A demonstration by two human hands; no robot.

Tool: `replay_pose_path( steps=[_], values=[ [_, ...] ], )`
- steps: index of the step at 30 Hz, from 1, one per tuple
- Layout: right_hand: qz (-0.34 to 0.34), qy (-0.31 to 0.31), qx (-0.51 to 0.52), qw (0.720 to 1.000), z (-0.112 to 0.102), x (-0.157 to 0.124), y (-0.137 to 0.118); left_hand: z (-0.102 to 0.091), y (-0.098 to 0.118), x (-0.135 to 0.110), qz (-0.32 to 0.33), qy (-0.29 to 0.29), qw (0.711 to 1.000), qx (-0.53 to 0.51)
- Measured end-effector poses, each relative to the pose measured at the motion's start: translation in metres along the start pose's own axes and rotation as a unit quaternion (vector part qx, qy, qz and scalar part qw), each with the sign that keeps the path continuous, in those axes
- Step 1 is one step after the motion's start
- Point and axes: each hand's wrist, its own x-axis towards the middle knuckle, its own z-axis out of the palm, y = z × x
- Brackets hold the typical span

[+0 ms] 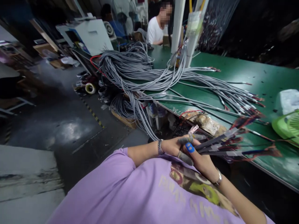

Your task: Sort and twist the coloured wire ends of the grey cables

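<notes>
In front of my waist, my left hand (173,146) and my right hand (205,161) meet around a bundle of grey cables (216,143). The cable ends point right, with their thin red, blue and dark inner wires fanned out and blurred. Grey covers sit on fingers of my left hand, which are curled against the bundle. My right thumb, wrapped in blue, presses beside them, while its other fingers are mostly hidden. Both hands are closed. Close by, a pile of grey cables (140,73) lies across the green table (247,68), several hanging over its edge.
A green plastic fan-like object (287,126) and a clear plastic bag (289,101) stand at the table's right. A white post (178,28) rises behind the cables. Beyond it sits a person in a white shirt (155,31). Wire coils (90,88) lie on the floor at left.
</notes>
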Motion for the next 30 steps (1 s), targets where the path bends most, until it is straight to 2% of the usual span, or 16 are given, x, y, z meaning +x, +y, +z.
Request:
replay_pose_path(
  steps=[2, 5, 7, 8, 10, 12, 14, 15, 18, 22, 24, 27, 30],
  values=[
    [-0.034, 0.017, -0.053, 0.998, -0.006, -0.004, 0.000, 0.009, -0.001, 0.007, -0.016, 0.008, 0.999, -0.045],
    [-0.099, 0.034, -0.141, 0.985, -0.016, -0.009, 0.003, 0.013, -0.004, 0.006, -0.016, 0.041, 0.999, 0.001],
    [-0.115, 0.032, -0.180, 0.976, -0.019, -0.007, 0.002, 0.010, -0.003, 0.002, -0.034, 0.027, 0.998, 0.037],
    [-0.113, 0.022, -0.189, 0.975, -0.019, -0.004, 0.000, 0.008, -0.002, 0.001, -0.052, -0.002, 0.998, 0.047],
    [-0.115, -0.037, -0.194, 0.974, -0.017, 0.005, -0.005, 0.002, 0.001, -0.001, -0.099, -0.072, 0.992, 0.033],
    [-0.117, -0.130, -0.165, 0.971, -0.011, 0.017, -0.006, -0.002, 0.002, -0.003, -0.131, -0.116, 0.984, 0.007],
    [-0.088, -0.182, -0.123, 0.972, -0.006, 0.026, -0.002, -0.003, 0.001, -0.008, -0.169, -0.075, 0.983, -0.013],
    [-0.065, -0.178, -0.102, 0.977, -0.003, 0.030, 0.002, -0.003, 0.000, -0.012, -0.193, -0.040, 0.980, -0.027],
    [-0.005, -0.103, -0.061, 0.993, 0.001, 0.031, 0.018, 0.001, -0.008, -0.028, -0.215, 0.074, 0.972, -0.062],
    [-0.027, -0.005, -0.088, 0.996, 0.002, 0.022, 0.030, 0.002, -0.019, -0.049, -0.182, 0.197, 0.962, -0.050],
    [-0.042, 0.028, -0.122, 0.991, 0.002, 0.020, 0.030, 0.001, -0.023, -0.056, -0.197, 0.220, 0.955, -0.037],
    [-0.046, 0.058, -0.147, 0.986, 0.005, 0.022, 0.027, 0.001, -0.026, -0.060, -0.226, 0.223, 0.948, -0.037],
    [-0.056, 0.072, -0.144, 0.985, 0.007, 0.025, 0.028, 0.002, -0.027, -0.058, -0.219, 0.219, 0.950, -0.048]
  ],
)
